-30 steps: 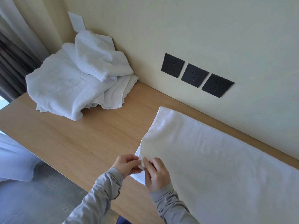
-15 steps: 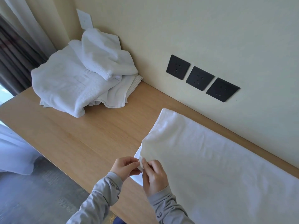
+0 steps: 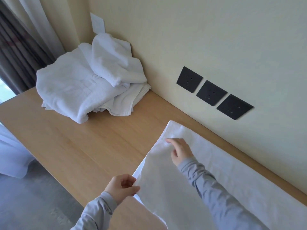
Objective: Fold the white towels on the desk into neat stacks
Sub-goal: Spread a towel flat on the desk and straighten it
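A long white towel (image 3: pixel 232 176) lies spread along the wooden desk (image 3: pixel 93 146), from the middle off to the right edge of view. My left hand (image 3: pixel 122 188) pinches its near left corner at the desk's front edge. My right hand (image 3: pixel 180 151) is over the towel's left end, farther back, with the forefinger stretched out and the other fingers curled against the cloth; whether it holds the cloth I cannot make out. A loose pile of white towels (image 3: pixel 86 80) sits in the far left corner against the wall.
Three black wall sockets (image 3: pixel 211 92) sit low on the wall behind the desk. A white wall plate (image 3: pixel 97 22) is above the pile. Curtains (image 3: pixel 21 44) hang at the left. White bedding (image 3: pixel 11 155) and grey floor (image 3: pixel 36 201) lie below the desk's front edge.
My hands were together at the towel's near left corner. My right hand has left it and moved back along the left edge; my left hand still holds the corner.
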Demonstrator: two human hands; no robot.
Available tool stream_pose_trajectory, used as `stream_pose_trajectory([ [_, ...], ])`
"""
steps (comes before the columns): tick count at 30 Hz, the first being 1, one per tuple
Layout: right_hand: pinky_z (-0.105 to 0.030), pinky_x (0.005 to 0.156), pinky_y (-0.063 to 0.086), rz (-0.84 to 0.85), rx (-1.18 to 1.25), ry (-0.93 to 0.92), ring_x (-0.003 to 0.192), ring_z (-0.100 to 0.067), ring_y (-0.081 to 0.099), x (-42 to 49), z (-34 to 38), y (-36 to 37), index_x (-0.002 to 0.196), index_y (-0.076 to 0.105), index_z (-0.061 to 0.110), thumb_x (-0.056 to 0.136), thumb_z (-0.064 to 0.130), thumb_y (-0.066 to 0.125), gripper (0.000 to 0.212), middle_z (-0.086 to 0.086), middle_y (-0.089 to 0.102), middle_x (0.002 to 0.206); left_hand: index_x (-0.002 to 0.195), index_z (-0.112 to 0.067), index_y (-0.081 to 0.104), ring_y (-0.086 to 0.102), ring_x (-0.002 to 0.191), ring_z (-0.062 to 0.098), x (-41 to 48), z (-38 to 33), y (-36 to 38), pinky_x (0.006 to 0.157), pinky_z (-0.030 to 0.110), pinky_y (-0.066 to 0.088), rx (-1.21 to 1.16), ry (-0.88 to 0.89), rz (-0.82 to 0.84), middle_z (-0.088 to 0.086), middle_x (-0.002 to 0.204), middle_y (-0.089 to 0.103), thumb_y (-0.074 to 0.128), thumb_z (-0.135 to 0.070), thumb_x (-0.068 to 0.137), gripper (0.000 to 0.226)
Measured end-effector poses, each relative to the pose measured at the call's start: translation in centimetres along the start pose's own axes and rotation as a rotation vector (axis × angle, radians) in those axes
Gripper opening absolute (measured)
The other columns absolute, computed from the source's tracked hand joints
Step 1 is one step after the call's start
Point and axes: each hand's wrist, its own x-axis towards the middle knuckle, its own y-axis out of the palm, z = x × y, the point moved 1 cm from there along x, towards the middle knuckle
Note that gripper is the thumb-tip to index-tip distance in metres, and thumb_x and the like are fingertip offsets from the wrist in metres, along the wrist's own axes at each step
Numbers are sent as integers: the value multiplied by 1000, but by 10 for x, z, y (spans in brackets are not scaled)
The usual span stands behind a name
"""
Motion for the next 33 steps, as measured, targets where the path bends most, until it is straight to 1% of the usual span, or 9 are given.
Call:
stream_pose_trajectory([
  [3,-29,99,32,246,-308,-47,127,-16,35,62,-14,-10,133,45,23,84,-3,39,56,6,50,132,79,4,65,56,61,23,1,7,-3,64,29,50,3,-11,-28,14,70,65,68,11,73,10],
  [6,-22,96,26,455,-522,-86,128,-18,30,98,-20,-4,132,43,25,83,-1,45,56,6,45,124,76,0,66,56,61,23,3,11,-7,67,32,48,16,-17,-44,12,69,65,69,11,72,12],
  [9,-26,104,23,598,-649,-118,130,-22,26,115,-27,6,127,45,26,82,1,52,53,5,35,110,75,-3,68,57,60,22,5,13,-9,68,33,49,37,-27,-46,6,64,66,70,9,71,13],
  [12,-31,109,17,664,-760,-232,128,-20,29,129,-33,14,117,47,24,78,-1,54,46,4,45,115,72,-8,67,59,60,20,7,14,-11,68,30,51,36,-40,-46,-3,58,66,71,7,70,15],
  [18,-34,101,28,628,-774,-248,121,-22,34,155,-42,1,106,48,23,78,-5,46,40,0,48,124,71,-12,68,61,61,17,3,17,-14,70,31,51,32,-58,-42,-3,62,68,72,-22,49,25],
  [25,-35,90,42,514,-699,-341,109,-20,46,158,-58,-15,110,58,7,92,5,46,22,-6,60,104,70,-10,69,58,63,19,6,26,-13,73,35,49,18,-67,-67,3,65,67,74,-14,55,16],
  [28,-30,81,41,448,-722,-428,104,-19,46,154,-65,-14,99,61,5,91,1,45,18,-4,61,104,69,-9,68,59,62,20,7,27,-14,73,35,50,36,-68,-70,2,64,67,73,7,68,16],
  [31,-23,60,23,343,-725,-469,98,-17,50,154,-69,-16,81,51,14,89,-1,44,19,-1,51,88,74,-6,67,59,64,20,9,27,-14,74,32,50,69,-72,-65,5,68,66,70,8,73,15],
  [33,-24,58,20,327,-734,-495,95,-18,50,154,-67,-16,80,41,18,89,-2,43,21,1,43,83,77,-6,66,58,67,20,9,25,-15,75,31,50,75,-80,-64,7,71,65,70,7,74,13],
])
